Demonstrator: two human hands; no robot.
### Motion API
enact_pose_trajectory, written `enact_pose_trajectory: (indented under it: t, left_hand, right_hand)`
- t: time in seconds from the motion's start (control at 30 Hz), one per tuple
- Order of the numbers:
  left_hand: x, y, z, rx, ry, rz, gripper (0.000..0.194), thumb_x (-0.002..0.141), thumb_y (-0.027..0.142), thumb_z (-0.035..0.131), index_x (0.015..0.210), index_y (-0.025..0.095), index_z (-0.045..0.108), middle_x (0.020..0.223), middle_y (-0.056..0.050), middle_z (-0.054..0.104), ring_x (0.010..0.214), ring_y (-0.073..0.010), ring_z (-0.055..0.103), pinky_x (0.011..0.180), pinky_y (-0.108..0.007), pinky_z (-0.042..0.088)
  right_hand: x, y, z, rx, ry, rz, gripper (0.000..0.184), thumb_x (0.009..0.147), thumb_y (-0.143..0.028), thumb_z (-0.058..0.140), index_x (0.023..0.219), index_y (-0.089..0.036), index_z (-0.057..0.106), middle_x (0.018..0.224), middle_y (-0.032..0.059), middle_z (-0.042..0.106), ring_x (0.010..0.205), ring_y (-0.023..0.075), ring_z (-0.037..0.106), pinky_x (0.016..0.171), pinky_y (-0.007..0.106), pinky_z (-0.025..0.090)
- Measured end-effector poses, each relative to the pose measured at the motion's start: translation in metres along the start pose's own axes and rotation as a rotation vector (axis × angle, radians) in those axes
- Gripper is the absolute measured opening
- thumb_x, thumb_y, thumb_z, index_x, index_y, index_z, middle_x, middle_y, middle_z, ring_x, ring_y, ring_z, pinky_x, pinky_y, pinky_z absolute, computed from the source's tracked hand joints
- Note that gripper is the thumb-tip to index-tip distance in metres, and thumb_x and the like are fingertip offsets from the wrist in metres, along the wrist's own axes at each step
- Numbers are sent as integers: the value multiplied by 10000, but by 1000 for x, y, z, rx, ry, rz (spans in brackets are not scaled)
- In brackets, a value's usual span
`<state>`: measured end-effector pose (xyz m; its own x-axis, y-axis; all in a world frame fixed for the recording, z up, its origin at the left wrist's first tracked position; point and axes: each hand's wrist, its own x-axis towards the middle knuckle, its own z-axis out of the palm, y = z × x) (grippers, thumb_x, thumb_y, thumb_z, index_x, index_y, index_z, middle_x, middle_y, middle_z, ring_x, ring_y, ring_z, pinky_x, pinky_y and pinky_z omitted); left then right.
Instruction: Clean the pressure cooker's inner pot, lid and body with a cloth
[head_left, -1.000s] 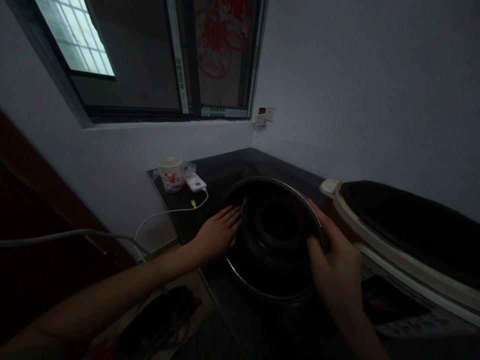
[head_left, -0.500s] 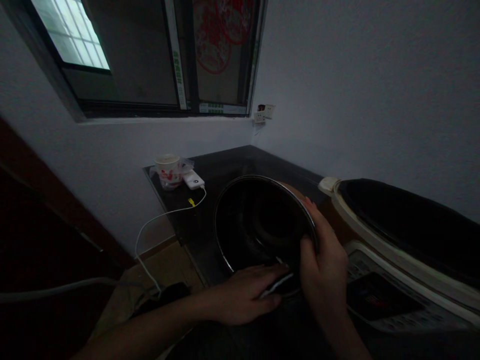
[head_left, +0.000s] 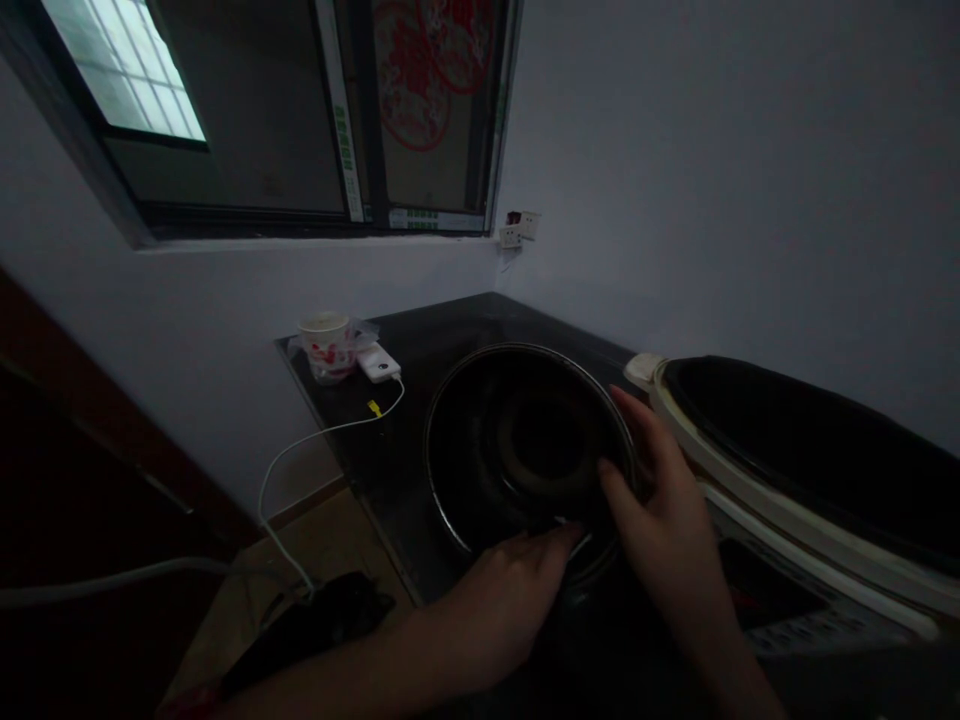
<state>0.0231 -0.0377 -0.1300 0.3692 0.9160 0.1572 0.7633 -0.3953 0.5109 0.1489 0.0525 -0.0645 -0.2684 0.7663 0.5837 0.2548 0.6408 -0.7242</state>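
Note:
A round dark inner pot (head_left: 480,470) with a shiny rim tilts toward me over the dark counter. My right hand (head_left: 667,510) grips its right rim, thumb inside the wall and fingers outside. At the near rim, my left hand (head_left: 517,595) is closed, with its fingertips just inside the pot. A thin pale edge shows at those fingertips; what it belongs to is too dark to make out. Beside my right hand stands a rice cooker (head_left: 694,425) with a pale rim and a control panel, its lid not visible.
On the far left of the dark counter (head_left: 442,325) stand a paper cup (head_left: 326,350) in clear plastic and a white power bank (head_left: 379,362). Its white cable (head_left: 307,438) hangs over the edge to a black bag (head_left: 322,620). Wall sockets (head_left: 511,236) sit near the window.
The pot has turned slightly more upright. My left hand has shifted, its fingers now more bunched at the near rim. My right hand's fingers have loosened a little; the view has moved slightly.

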Motion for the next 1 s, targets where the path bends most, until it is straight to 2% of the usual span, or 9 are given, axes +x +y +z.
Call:
enact_pose_trajectory:
  t: [0.2,0.37,0.6,0.77,0.87,0.93,1.0]
  left_hand:
    - [-17,-18,4,377,-92,105,461,943,127,352,1401,81,328,1398,-183,494,1290,-269,472,1058,-429,405]
    - [-32,-35,5,510,-91,165,427,954,175,367,1374,105,392,1378,-160,521,1252,-271,515,1034,-443,417]
    - [-45,-52,5,693,-71,251,344,965,188,363,1281,140,491,1330,-152,567,1229,-261,537,1060,-451,376]
    - [-44,-49,-12,668,-184,271,369,949,175,396,1306,138,479,1349,-161,546,1249,-271,519,1055,-448,378]
    - [-44,-45,-33,533,-264,289,586,911,369,507,1418,121,350,1438,-186,435,1336,-291,411,1097,-465,316]
    - [-41,-46,-44,451,-281,310,709,880,524,503,1442,133,321,1457,-173,415,1361,-274,374,1132,-454,256]
    - [-33,-54,-49,460,-242,270,600,903,533,453,1386,178,432,1409,-135,494,1339,-243,414,1147,-437,220]
  right_hand:
    - [6,-3,-8,-23,-16,-1,457,822,-217,526,1279,-214,509,1319,87,568,1242,234,509,1056,446,399]
    - [10,3,-16,-60,-61,-9,372,821,-251,546,1188,-210,591,1198,75,655,1137,243,592,989,440,461]
    - [13,-4,-31,-35,-125,-27,439,827,-240,574,1266,-234,572,1326,50,591,1230,235,540,1029,420,444]
    - [9,-18,-38,-16,-226,-54,468,830,-236,583,1297,-256,556,1317,36,599,1195,235,573,1026,434,450]
    - [6,-28,-35,1,-261,-93,432,828,-191,551,1251,-262,599,1311,25,602,1220,235,551,1046,446,432]
    - [4,-32,-32,-13,-267,-137,406,825,-164,525,1205,-254,635,1296,25,613,1236,236,537,1069,456,406]
    - [3,-34,-30,-28,-259,-165,393,830,-160,515,1191,-246,647,1283,32,623,1233,241,540,1077,468,395]
